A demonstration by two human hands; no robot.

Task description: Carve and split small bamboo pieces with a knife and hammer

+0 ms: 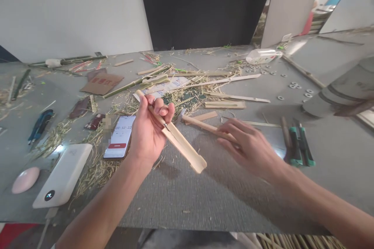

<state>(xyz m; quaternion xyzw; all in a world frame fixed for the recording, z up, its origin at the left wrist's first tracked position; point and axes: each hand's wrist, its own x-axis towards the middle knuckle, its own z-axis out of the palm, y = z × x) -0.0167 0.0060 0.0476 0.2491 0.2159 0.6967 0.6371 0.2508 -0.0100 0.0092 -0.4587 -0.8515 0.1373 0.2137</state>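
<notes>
My left hand (150, 128) is closed around a pale split bamboo strip (181, 146), held slanting above the grey table (204, 198), its wide end pointing down to the right. A thin dark blade or sliver lies along the strip near my fingers. My right hand (248, 146) rests with fingers stretched out over a second bamboo stick (201, 123) that lies on the table; the fingertips touch it.
A phone (120, 136) showing a timer lies left of my left hand, next to a white power bank (62, 175) and a pink oval object (25, 179). Green-handled tools (298, 146) lie at the right. Bamboo strips and shavings (187, 85) and small white rings (295, 85) litter the far side.
</notes>
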